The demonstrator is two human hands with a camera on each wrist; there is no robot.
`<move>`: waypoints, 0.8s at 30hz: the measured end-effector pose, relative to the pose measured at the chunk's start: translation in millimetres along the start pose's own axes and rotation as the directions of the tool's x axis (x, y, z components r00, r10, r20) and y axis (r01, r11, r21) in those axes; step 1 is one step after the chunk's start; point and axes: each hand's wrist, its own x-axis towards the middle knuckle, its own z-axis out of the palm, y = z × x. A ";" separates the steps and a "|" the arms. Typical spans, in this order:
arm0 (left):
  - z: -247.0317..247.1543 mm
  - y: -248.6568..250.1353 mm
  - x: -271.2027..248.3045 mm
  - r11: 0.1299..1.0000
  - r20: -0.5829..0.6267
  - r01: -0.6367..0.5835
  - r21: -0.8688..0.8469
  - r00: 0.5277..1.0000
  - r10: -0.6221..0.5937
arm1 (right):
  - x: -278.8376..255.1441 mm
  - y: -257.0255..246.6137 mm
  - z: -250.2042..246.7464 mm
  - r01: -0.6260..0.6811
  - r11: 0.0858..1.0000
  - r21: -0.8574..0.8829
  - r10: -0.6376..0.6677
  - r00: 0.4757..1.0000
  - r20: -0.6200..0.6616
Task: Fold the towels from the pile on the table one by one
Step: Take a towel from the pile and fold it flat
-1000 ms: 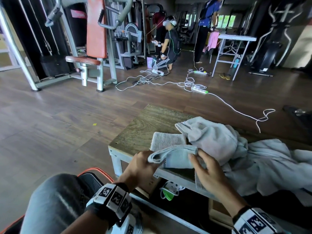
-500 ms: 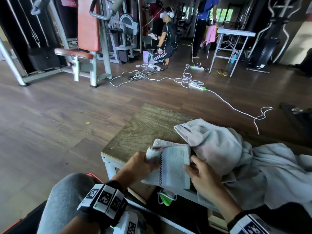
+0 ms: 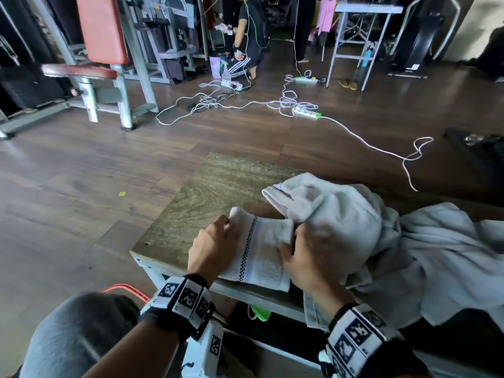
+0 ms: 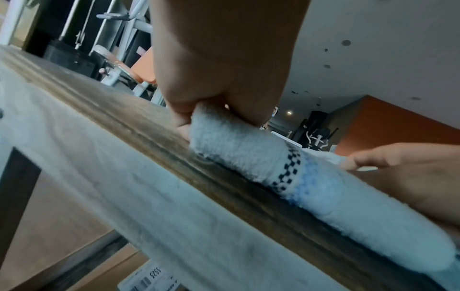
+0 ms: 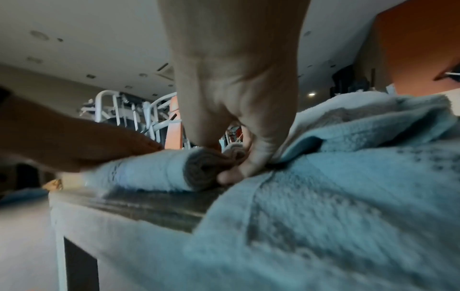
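A small white towel (image 3: 263, 252) with a black checked stripe lies folded on the wooden table (image 3: 207, 192) near its front edge. My left hand (image 3: 215, 241) grips the towel's far left corner, fingers curled round the fold (image 4: 211, 126). My right hand (image 3: 305, 255) pinches its right edge (image 5: 211, 167) between thumb and fingers. Beside my right hand the pile of loose pale towels (image 3: 368, 227) is heaped on the table's right part and drapes over the front.
Bare tabletop stretches left and beyond the folded towel. My knee (image 3: 81, 331) is below the table's front left corner. On the wooden floor beyond lie white cables and a power strip (image 3: 306, 113). Gym machines (image 3: 109, 50), people and a white table (image 3: 365, 28) stand far back.
The small towel, held up off the table a second ago, has been folded over and laid flat near the front edge. Both hands came down with it and still hold its ends.
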 end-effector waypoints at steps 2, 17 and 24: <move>-1.2 -1.5 11.4 0.999 -0.017 -0.034 0.004 0.999 0.034 | -3.9 -3.5 -6.2 0.185 0.980 -0.078 -0.188 0.982 -0.033; -21.8 -19.6 -14.1 0.846 0.110 -0.435 0.309 0.900 0.423 | -23.7 -12.7 -7.2 0.322 0.946 -0.038 -0.313 0.937 0.153; -9.6 -11.1 -54.7 0.788 0.250 -0.556 0.263 0.829 0.501 | -27.5 -2.2 -0.1 0.300 0.952 0.065 -0.306 0.944 0.122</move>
